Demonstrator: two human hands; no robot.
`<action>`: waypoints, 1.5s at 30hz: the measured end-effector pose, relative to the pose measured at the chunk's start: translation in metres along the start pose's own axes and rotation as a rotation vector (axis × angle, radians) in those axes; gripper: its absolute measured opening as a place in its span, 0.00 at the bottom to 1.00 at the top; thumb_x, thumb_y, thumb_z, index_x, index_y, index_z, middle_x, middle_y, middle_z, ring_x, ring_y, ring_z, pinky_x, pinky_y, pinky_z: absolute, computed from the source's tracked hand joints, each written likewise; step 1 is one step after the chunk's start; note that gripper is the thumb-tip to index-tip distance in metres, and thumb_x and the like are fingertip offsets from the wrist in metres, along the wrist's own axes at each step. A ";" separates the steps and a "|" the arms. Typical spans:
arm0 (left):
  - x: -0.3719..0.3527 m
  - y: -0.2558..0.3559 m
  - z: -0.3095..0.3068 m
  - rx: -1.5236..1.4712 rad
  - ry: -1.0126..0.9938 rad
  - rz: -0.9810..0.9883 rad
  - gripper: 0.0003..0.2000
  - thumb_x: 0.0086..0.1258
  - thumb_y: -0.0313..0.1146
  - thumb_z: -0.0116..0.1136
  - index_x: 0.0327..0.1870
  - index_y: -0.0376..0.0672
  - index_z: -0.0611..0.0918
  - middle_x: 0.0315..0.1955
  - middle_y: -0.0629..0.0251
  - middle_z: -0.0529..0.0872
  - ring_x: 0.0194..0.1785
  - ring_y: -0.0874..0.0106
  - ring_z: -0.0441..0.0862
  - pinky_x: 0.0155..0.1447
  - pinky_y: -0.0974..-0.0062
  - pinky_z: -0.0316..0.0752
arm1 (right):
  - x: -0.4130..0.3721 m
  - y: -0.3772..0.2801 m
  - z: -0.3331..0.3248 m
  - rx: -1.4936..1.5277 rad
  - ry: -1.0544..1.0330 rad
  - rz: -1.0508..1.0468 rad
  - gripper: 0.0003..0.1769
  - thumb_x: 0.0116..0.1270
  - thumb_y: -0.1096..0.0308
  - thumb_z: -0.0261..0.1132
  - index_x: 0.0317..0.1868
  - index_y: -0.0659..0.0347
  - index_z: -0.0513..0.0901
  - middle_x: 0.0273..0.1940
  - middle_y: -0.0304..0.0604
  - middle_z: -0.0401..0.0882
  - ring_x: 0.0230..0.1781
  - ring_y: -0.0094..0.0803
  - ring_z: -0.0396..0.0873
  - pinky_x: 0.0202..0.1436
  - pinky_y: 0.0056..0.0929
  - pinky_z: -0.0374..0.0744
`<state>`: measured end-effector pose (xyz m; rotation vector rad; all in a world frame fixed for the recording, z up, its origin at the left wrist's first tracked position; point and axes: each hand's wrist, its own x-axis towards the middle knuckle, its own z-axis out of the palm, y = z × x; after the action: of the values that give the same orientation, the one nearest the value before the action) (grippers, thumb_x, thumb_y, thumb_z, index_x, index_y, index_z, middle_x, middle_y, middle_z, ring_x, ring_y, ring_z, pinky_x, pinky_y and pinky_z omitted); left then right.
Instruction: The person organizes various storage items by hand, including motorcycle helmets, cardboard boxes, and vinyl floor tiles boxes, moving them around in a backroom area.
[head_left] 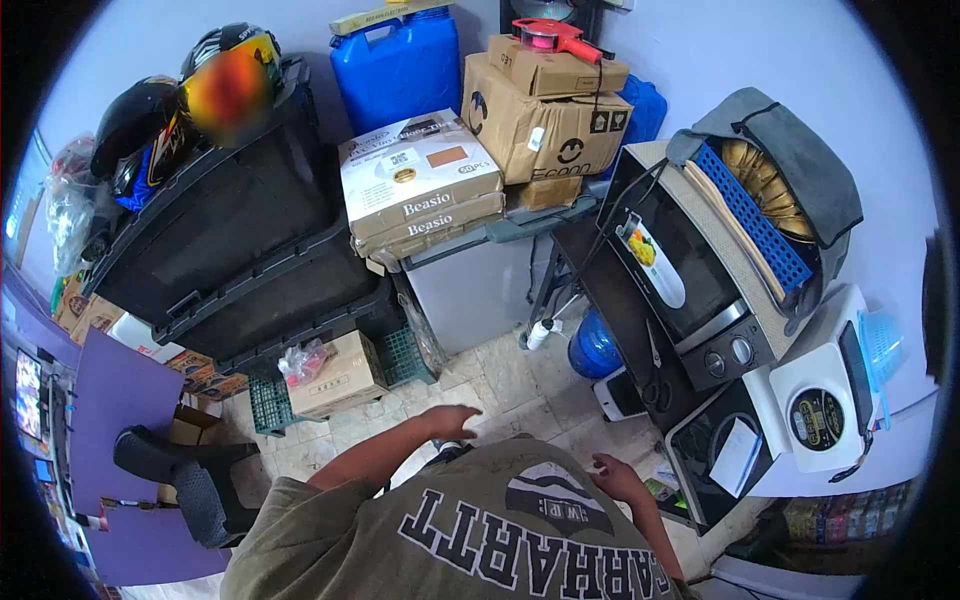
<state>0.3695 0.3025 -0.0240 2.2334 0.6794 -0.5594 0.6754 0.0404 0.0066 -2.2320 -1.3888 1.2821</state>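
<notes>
My left hand point(450, 422) hangs in front of my body over the tiled floor, its fingers loosely stretched and nothing in them. On the other side, my right hand point(617, 477) is held low beside my shirt point(540, 530), with fingers apart and no object in it. The nearest thing to the right hand is a dark low stand point(715, 450) with a white paper or envelope point(737, 457) on top. A cardboard box point(338, 378) with a clear plastic bag point(303, 362) on it lies beyond my left hand, on a green crate point(270, 405).
Black storage bins point(240, 200) carry helmets point(230, 80) at left. Ahead are Beasio boxes point(425, 180), a larger carton point(545, 120) and a blue jug point(395, 70). A microwave point(690, 270), scissors point(655, 365) and a white rice dispenser-like appliance point(815, 400) stand right; a black chair point(195, 475) left.
</notes>
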 end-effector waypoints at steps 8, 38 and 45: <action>-0.048 -0.119 0.066 0.012 -0.045 -0.366 0.36 0.58 0.58 0.60 0.65 0.46 0.70 0.56 0.50 0.79 0.59 0.54 0.76 0.61 0.61 0.71 | 0.005 0.001 -0.011 0.018 0.055 -0.001 0.35 0.59 0.55 0.69 0.63 0.62 0.70 0.54 0.52 0.78 0.49 0.42 0.80 0.52 0.35 0.78; 0.010 -0.249 -0.246 -1.892 0.458 -0.067 0.35 0.67 0.68 0.37 0.69 0.54 0.64 0.66 0.65 0.66 0.66 0.58 0.64 0.66 0.47 0.58 | 0.368 -0.318 -0.120 0.545 0.713 -0.215 0.42 0.64 0.46 0.63 0.66 0.69 0.61 0.63 0.61 0.66 0.65 0.49 0.67 0.67 0.38 0.65; 0.005 -0.225 -0.266 -1.225 0.656 0.380 0.28 0.71 0.60 0.37 0.65 0.53 0.69 0.60 0.64 0.75 0.62 0.58 0.71 0.62 0.51 0.66 | 0.375 -0.335 -0.148 0.365 0.503 -0.235 0.44 0.59 0.50 0.68 0.67 0.68 0.61 0.60 0.61 0.71 0.62 0.47 0.70 0.65 0.38 0.68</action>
<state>0.2844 0.6360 0.0290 1.2392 0.6153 0.6819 0.6453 0.5581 0.0778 -1.8954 -1.0826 0.7491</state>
